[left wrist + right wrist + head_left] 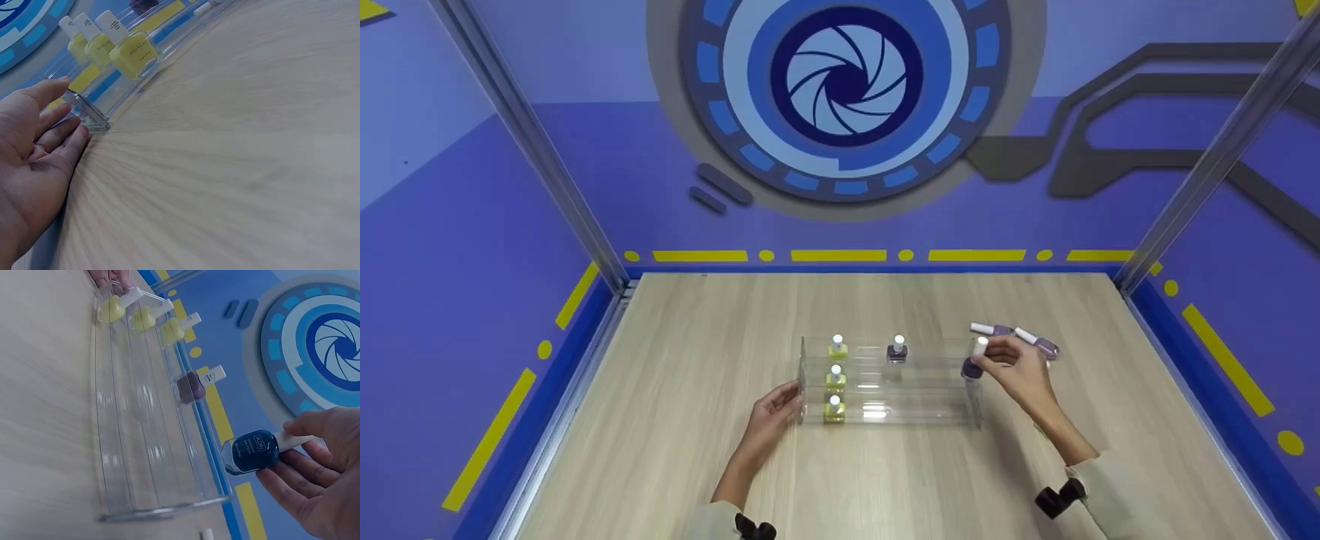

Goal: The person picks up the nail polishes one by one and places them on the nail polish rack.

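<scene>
A clear stepped display rack stands on the table. My left hand rests against its left end panel, fingers relaxed and thumb at the panel's edge. By its white cap, my right hand pinches a dark blue nail polish bottle above the right end of the top tier. Three yellow nail polish bottles, the front one largest in the left wrist view, stand one per tier at the left. A dark purple nail polish bottle stands midway along the top tier.
Two light purple nail polish bottles lie on the table behind my right hand, one on the left and another on the right. Printed blue panels and metal posts enclose the wooden table.
</scene>
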A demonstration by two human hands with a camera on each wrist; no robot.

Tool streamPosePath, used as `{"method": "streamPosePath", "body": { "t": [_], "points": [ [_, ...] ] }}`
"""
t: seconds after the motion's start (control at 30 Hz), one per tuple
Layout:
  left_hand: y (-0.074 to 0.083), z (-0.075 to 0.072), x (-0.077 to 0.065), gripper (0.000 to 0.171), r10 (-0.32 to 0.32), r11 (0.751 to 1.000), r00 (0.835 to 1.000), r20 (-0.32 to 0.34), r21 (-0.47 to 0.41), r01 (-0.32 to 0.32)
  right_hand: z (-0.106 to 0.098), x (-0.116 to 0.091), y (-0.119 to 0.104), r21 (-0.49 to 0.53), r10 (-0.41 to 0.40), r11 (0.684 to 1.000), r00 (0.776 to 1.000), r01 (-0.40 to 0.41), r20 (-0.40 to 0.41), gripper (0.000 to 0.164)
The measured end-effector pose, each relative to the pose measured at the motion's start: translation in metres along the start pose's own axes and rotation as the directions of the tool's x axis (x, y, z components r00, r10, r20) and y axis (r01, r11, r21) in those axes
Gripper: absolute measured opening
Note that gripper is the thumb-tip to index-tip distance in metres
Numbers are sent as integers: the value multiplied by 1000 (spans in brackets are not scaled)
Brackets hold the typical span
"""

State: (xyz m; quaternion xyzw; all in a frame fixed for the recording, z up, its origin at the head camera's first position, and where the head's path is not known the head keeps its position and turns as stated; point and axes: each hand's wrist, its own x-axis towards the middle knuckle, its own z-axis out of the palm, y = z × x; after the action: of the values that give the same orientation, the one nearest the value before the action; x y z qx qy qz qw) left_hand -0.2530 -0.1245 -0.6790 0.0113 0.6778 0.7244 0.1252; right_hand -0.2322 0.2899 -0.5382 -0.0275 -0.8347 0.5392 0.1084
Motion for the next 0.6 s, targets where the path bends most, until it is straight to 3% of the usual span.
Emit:
{"method": "streamPosePath", "body": {
  "t": [0.3, 0.6],
  "points": [
    [0, 0, -1, 55, 11, 1000, 1000, -1, 3, -11, 38, 0, 2, 99, -2, 995, 999, -2, 40, 25],
    [1, 2, -2, 51, 23, 1000, 1000, -1, 17, -23, 67, 0, 4, 93, 7, 996, 999, -12, 52, 27]
  ]
}}
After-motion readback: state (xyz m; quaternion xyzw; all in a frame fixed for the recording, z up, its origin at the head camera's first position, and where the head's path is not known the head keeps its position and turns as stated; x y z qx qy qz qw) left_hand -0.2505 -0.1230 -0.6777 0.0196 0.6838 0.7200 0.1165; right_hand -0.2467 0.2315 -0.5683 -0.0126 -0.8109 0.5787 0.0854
